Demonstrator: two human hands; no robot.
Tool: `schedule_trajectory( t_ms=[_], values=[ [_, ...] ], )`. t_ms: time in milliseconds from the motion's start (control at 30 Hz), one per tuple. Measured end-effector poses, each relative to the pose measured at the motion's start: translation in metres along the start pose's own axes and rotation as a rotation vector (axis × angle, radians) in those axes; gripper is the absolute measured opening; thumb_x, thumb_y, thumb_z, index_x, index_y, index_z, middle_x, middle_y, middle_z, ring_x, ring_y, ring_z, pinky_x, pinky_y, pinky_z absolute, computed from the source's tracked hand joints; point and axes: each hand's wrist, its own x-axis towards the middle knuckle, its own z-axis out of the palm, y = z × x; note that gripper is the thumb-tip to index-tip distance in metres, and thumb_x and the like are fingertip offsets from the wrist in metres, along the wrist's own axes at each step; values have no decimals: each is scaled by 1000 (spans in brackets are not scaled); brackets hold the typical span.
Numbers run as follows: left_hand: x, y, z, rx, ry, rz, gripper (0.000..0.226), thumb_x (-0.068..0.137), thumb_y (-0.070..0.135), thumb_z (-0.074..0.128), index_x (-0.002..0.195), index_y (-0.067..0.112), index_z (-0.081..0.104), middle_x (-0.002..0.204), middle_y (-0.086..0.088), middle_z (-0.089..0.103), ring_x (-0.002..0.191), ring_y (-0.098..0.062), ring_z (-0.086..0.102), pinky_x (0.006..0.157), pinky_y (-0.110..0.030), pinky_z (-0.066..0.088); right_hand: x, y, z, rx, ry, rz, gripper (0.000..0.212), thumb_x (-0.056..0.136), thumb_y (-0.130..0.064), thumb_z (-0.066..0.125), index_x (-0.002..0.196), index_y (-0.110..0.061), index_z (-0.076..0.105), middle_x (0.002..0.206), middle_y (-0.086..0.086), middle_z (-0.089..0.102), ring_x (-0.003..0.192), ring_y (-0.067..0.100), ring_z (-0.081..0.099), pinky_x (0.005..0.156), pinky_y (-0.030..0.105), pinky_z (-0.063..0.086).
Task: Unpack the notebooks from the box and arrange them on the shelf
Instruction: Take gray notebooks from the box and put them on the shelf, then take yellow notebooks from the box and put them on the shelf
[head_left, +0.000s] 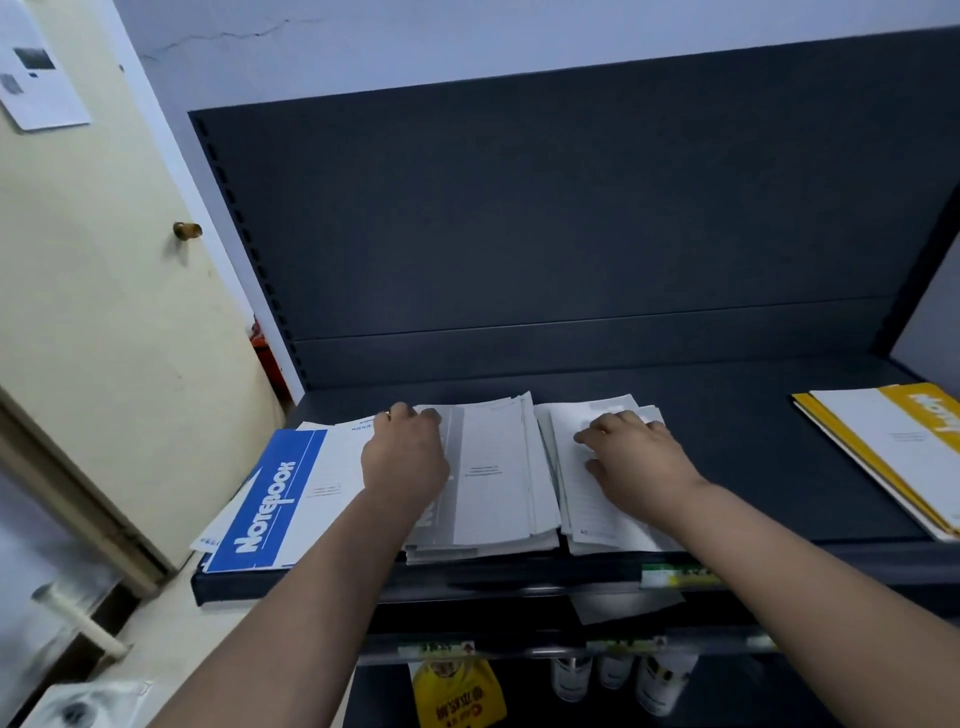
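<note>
On the shelf (753, 467) at mid-frame, the left hand (405, 457) curls its fingers over the far edge of the gray stack (493, 467). The right hand (639, 457) rests on the white stack (579, 501) just beside it, fingers apart. A blue notebook (265, 509) lies lower left and yellow notebooks (893, 452) lie at the right edge.

left hand (405, 457) curled over grey notebook stack (493, 478) | right hand (639, 457) flat on white notebook stack (587, 499)

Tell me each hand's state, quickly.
Left hand: fingers curled over the far edge of the grey notebook stack, gripping it.
Right hand: open, fingers spread flat on the white notebook stack.
</note>
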Motion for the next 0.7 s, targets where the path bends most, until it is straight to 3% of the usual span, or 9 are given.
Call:
schedule_trajectory(
  t_ms=[100, 233, 700],
  values=[
    [0, 10, -2, 53, 74, 126, 46, 86, 7, 51, 131, 18, 54, 127, -7, 49, 117, -28, 43, 86, -37, 46, -12, 0, -6, 7, 12, 52, 38, 97, -28, 43, 134, -24, 48, 137, -2, 47, 130, 21, 37, 102, 37, 33],
    [1, 39, -2, 112, 140, 315, 40, 87, 16, 55, 126, 22, 55, 124, -3, 50, 113, -26, 44, 85, -39, 43, -47, 10, -11, 0, 20, 186, 39, 96, -28, 42, 135, -25, 47, 135, -2, 47, 127, 21, 38, 97, 38, 35],
    [-122, 256, 19, -215, -25, 1012, 35, 94, 28, 57, 129, 26, 56, 130, -1, 53, 122, -25, 42, 95, -40, 46, -308, 113, 1, -39, -40, 907, 35, 93, -33, 46, 128, -30, 51, 127, -1, 52, 122, 26, 47, 90, 38, 43]
  ],
)
